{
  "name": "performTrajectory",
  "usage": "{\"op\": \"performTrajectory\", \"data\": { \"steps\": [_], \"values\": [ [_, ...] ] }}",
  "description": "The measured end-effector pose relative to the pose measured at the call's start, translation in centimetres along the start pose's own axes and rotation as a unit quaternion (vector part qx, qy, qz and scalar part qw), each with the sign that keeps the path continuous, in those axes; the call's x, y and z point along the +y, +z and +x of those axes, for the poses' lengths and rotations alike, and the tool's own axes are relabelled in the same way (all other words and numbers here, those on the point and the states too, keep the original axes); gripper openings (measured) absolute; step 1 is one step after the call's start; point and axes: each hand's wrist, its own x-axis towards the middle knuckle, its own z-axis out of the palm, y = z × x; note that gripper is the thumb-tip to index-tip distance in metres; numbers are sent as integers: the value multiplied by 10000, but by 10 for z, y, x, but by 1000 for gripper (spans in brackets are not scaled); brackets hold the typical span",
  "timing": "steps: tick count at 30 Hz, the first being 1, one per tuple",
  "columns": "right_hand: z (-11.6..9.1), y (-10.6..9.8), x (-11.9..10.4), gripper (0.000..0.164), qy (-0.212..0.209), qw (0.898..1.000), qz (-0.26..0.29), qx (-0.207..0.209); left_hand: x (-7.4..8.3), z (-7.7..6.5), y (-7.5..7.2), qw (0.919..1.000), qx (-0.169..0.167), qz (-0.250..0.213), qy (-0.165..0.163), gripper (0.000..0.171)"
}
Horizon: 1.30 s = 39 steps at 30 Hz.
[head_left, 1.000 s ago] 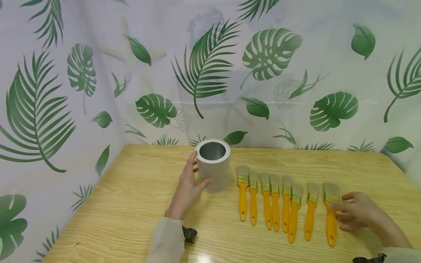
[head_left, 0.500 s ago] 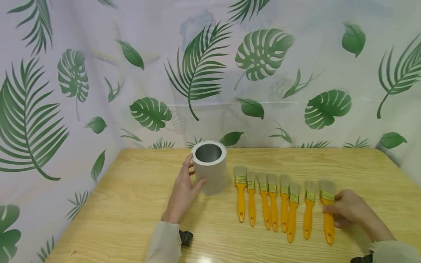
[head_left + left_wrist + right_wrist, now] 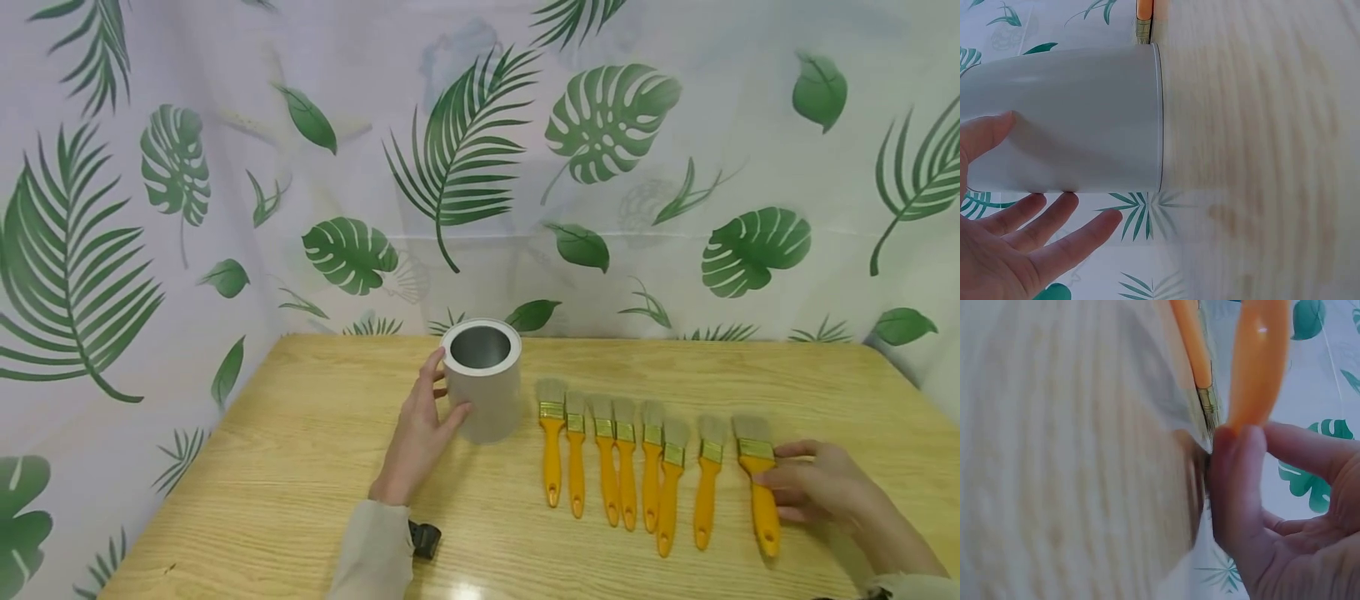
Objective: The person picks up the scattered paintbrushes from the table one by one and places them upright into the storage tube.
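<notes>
A white paint can [image 3: 480, 392] with a wide rim and grey hollow inside stands upright on the wooden table. My left hand [image 3: 420, 433] holds its left side; in the left wrist view the thumb [image 3: 988, 134] lies on the wall and fingertips meet it from the other side. At the far right of a row of brushes, my right hand [image 3: 825, 483] pinches a paintbrush [image 3: 763, 500] by its orange handle. In the right wrist view that handle [image 3: 1260, 362] is between thumb and fingers, tilted off the table, with a shadow beneath.
Several paintbrushes [image 3: 552, 450] with orange handles and pale bristles lie side by side between the can and my right hand, bristles pointing away. A leaf-patterned cloth [image 3: 480, 167] hangs behind the table [image 3: 300, 467] and along its left side.
My right hand has closed on the rightmost paintbrush, whose handle end has swung rightward. My left hand stays at the can. The whole view shifted a little as the head moved.
</notes>
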Motion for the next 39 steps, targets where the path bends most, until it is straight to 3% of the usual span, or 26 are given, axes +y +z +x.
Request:
{"op": "performTrajectory", "data": {
  "steps": [5,15,20,23,39],
  "values": [
    [-2,-5,3,74,-151,9972,715,-182,0,0,0,10000,-10,21,-27,77],
    [-4,-2,-5,69,-457,9869,1543,-121,-2,0,-1,9999,7,67,78,77],
    [-8,12,-12,44,-752,9711,2263,24,-3,0,-1,9999,-53,87,98,77],
    [-9,24,-18,38,-923,9612,2598,118,-4,0,-1,9999,-77,80,111,77],
    [-10,80,-75,48,-1836,9167,3512,511,-1,1,2,10000,45,57,53,75]
  ]
}}
